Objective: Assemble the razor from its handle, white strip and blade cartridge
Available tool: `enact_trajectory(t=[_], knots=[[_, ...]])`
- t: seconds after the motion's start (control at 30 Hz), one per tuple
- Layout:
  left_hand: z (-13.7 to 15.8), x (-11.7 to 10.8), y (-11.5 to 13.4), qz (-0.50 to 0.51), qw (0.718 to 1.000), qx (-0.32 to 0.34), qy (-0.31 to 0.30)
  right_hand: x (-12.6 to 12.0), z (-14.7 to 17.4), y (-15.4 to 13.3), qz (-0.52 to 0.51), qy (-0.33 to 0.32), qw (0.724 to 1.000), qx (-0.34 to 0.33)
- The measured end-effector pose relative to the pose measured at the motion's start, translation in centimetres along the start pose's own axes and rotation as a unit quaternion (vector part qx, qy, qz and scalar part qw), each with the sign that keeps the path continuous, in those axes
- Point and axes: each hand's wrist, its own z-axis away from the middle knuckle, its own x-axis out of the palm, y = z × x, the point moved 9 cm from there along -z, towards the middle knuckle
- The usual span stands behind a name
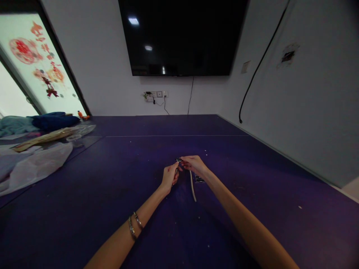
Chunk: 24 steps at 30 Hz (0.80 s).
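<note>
Near the middle of the purple surface, my left hand (169, 176) is closed, with a thin dark item showing at its fingers. My right hand (193, 163) meets it from the other side, its fingertips pinched on a small dark piece (178, 160) with shiny spots. Both hands are at this piece, and its kind is too small to make out. Below my right hand a short white cable (192, 186) runs down toward me; its upper end is hidden by the fingers. A small dark packet (199, 179) lies beside the cable, partly behind my right wrist.
On the left lie a clear plastic bag (42, 164), a brown wrapped strip (47, 139), blue cloth (56, 121) and a small orange bottle (80, 114). A wall-mounted television (182, 37) hangs above sockets (157, 94). A black cable (260, 59) dangles at the right wall.
</note>
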Motion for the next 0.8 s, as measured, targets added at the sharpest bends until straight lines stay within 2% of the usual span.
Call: enact_trajectory(t=[0.3,0.8], knots=[[-0.2,0.1,0.4,0.011,1.000,0.005,0.009,0.4,-0.1,0.0,-0.052,0.011,0.998,-0.027],[0.1,0.1,1.2,0.006,0.999,0.038,0.016,0.8,0.9,-1.4,-0.054,0.017,0.997,-0.058]])
